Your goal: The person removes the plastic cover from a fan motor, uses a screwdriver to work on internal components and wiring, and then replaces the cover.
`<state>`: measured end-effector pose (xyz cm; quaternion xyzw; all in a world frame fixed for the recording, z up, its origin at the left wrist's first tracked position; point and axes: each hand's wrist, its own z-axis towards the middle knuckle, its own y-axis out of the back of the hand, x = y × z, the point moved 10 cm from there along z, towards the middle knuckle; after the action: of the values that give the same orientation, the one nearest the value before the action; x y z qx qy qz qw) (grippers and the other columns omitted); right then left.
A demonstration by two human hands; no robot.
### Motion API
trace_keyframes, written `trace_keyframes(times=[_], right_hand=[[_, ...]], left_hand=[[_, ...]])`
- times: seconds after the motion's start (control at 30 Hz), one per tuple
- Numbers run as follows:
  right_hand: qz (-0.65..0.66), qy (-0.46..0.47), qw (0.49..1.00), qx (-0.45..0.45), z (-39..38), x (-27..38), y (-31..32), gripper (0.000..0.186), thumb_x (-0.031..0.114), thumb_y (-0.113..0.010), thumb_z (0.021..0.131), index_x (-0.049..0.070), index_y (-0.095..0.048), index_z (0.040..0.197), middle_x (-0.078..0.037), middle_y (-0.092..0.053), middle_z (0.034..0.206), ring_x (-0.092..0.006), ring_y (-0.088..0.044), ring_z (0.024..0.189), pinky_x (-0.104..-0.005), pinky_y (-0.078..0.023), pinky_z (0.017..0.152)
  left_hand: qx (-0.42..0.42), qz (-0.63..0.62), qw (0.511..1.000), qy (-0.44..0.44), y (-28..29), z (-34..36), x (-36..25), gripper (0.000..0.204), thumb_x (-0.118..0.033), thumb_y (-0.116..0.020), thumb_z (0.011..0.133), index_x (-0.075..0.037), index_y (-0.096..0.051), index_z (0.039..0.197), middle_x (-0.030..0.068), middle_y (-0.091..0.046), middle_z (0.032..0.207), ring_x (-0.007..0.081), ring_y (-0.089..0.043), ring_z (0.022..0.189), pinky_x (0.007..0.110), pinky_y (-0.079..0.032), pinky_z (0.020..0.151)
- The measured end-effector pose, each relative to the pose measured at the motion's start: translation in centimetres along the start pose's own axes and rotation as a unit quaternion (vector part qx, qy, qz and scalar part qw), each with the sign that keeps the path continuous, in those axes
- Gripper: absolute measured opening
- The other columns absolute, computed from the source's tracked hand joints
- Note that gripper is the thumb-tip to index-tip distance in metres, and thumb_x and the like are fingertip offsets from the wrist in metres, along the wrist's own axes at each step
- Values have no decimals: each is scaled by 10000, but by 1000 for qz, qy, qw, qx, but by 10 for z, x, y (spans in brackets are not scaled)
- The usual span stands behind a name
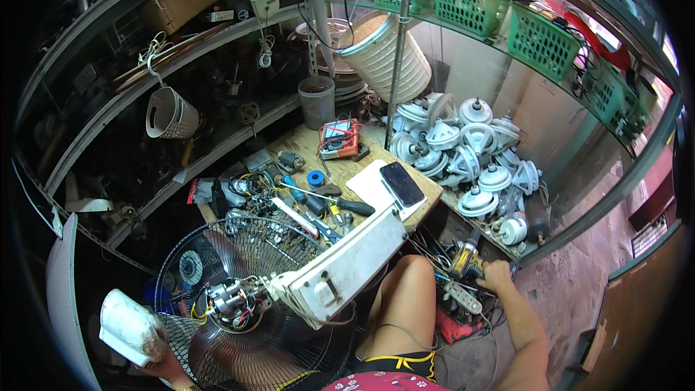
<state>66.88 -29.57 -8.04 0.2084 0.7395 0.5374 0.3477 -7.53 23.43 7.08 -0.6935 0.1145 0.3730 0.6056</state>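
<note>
My left hand [171, 369] is at the lower left, closed on a white plastic motor cover [134, 327] with dirty smudges. Beside it lies a large fan with a dark wire cage [282, 358]; its bare motor [230, 298] and coloured wires are exposed. A long white fan stand [355, 268] with a switch slants from the motor over the table's edge. Out to the right, my right hand [497, 276] has its fingers curled at the handle of a yellow and black power drill [464, 259]. Part of that grip is hidden.
A wooden table [300, 141] bears a screwdriver [347, 205], a red multimeter [339, 139], blue tape [316, 178], a phone [402, 183] and loose parts. White motor parts [478, 137] are heaped behind. A power strip [462, 297] and cables lie below the drill. Shelves with green baskets [539, 40] surround me.
</note>
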Motion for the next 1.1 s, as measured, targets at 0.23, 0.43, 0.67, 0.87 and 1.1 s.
trace_keyframes(times=[0.23,0.43,0.67,0.87,1.1], right_hand=[[-10,41,999,-32,29,23,-34,514,474,-777,617,60,-618,876,-97,-682,802,-261,-644,773,-397,-476,690],[5,46,999,11,38,21,-67,447,423,-796,625,77,-621,847,-97,-674,806,-271,-650,733,-420,-490,648],[254,-95,937,-219,109,11,85,205,186,-690,773,32,-632,896,-140,-609,805,-344,-624,776,-432,-480,658],[335,-109,901,-253,229,55,167,755,400,-808,651,23,-550,1252,-244,-534,1263,-382,-575,1109,-428,-470,915],[306,-115,944,-52,293,127,168,889,571,-803,587,-53,-561,1172,-252,-544,1256,-379,-616,1050,-420,-504,877]], left_hand=[[-26,-67,997,-1,-41,-24,-5,895,-624,-528,841,-115,-197,1498,143,-279,1531,354,-370,1349,539,-230,1139],[-47,-29,998,21,-66,-53,30,882,-615,-522,843,-110,-208,1495,146,-283,1529,353,-360,1354,540,-223,1141],[-65,3,997,41,-65,-76,68,868,-604,-515,846,-104,-220,1491,149,-288,1526,353,-347,1361,542,-214,1143],[-65,6,996,66,-68,-81,95,857,-595,-509,848,-99,-230,1488,151,-291,1524,353,-337,1366,543,-207,1145],[-80,19,995,52,-57,-83,88,843,-584,-502,850,-93,-242,1485,155,-296,1521,353,-325,1373,545,-198,1147]])
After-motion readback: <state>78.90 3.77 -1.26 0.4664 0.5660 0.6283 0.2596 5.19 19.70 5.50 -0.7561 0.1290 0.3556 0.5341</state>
